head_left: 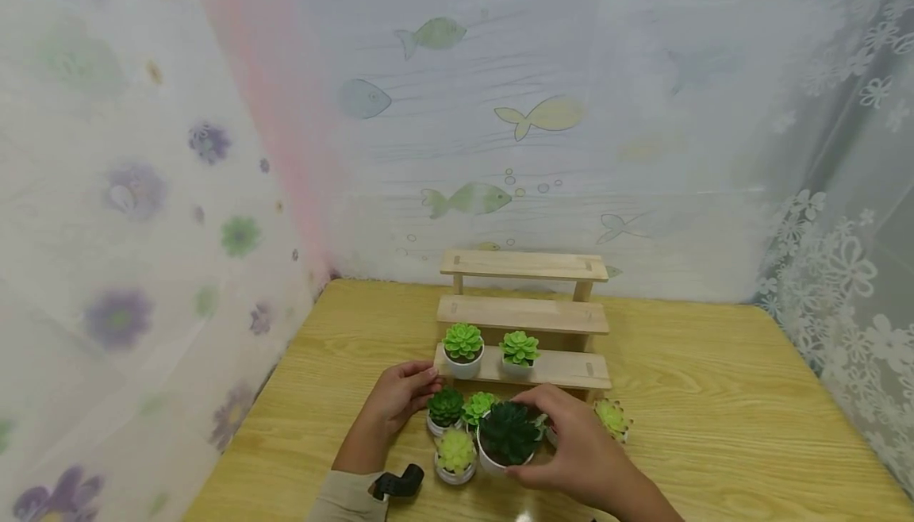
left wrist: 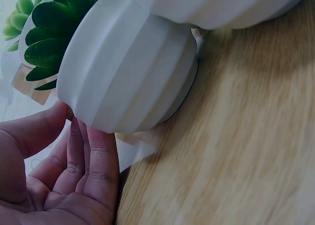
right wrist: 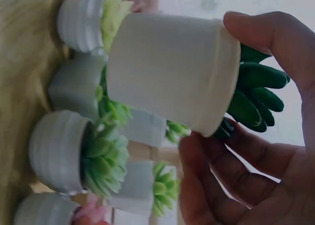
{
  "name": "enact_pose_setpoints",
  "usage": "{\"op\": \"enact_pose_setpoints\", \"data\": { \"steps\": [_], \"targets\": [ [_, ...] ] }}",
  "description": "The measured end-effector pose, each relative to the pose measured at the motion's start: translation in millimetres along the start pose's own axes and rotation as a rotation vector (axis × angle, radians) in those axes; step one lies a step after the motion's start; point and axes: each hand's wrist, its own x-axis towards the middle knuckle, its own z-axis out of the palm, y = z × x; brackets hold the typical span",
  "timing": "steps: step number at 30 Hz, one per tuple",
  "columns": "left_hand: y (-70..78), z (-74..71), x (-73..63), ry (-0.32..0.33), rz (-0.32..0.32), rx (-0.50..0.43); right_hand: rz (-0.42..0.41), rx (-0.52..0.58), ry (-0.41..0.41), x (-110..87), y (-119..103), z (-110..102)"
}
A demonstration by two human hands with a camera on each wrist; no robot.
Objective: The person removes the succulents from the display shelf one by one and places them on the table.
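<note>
In my right hand [head_left: 574,447], thumb and fingers grip the rim of a white pot holding a dark green potted succulent [head_left: 509,433]. The right wrist view shows this smooth pot [right wrist: 170,70] lifted in front of the others. My left hand [head_left: 400,399] is by the left end of the lowest step of a wooden tiered stand [head_left: 524,312], beside a smaller dark green potted succulent [head_left: 446,407]. In the left wrist view, its loosely bent fingers reach behind a ridged white pot [left wrist: 128,72]; whether they touch pot or stand is hidden.
Two bright green potted succulents, left [head_left: 462,347] and right [head_left: 519,350], stand on the lowest step. A yellow-green one [head_left: 455,454] is in front, another [head_left: 612,419] at right. A pink plant [right wrist: 91,212] shows in the right wrist view. All are on a wood-grain table [head_left: 714,395].
</note>
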Motion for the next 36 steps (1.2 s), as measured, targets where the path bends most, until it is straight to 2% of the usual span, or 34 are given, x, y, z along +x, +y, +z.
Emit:
{"op": "enact_pose_setpoints", "data": {
  "steps": [10,18,27,36],
  "targets": [
    [1.0,0.2,1.6,-0.001,-0.002,0.0,-0.044,-0.144,-0.025,-2.3,9,13],
    [2.1,1.4,-0.3,0.003,-0.007,0.001,-0.063,-0.105,-0.07,-5.3,16,20],
    [2.2,2.1,-0.3,0.003,-0.001,0.005,-0.064,-0.144,-0.102,-6.3,24,25],
    [0.8,0.8,0.5,0.0,-0.004,0.008,-0.094,-0.165,-0.082,-5.5,27,30]
  ]
}}
